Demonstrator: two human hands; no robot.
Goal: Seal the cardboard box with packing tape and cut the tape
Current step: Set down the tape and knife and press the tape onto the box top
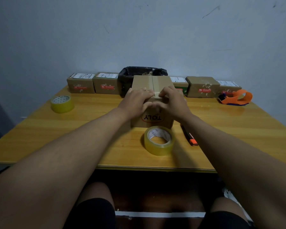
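**Tape strip pressed at near top edge of box**

With the cardboard box (151,96) sitting mid-table, directly ahead of me, I note a strip of tape (156,87) along its top seam, running away from me toward the wall. That long axis is the relation that matters: the strip comes forward to the near top edge, right where both hands meet.

Left hand (135,103) lies flat, fingers extended and together, palm down on the top panel just left of the seam. It grips nothing; it presses. Right hand (172,103) is curled over the near edge, fingertips bunched on the end of the strip where it folds toward the front face. Whether it pinches a loose tail or only rubs it down, I cannot tell. Both hands are equally near; the right one is on the tape itself.

Judgement: sealing is well along. Whether this strip is already cut, I cannot see.

Surroundings, outward:
- tape roll (159,140) lies flat just in front of the box, nearer my right hand.
- utility knife (188,135) beside it, partly under my right forearm.
- second tape roll (62,104) well off to the left.
- orange tape dispenser (236,97) far right.
- row of sealed parcels (106,83) and a black bag (142,73) behind, against the wall.
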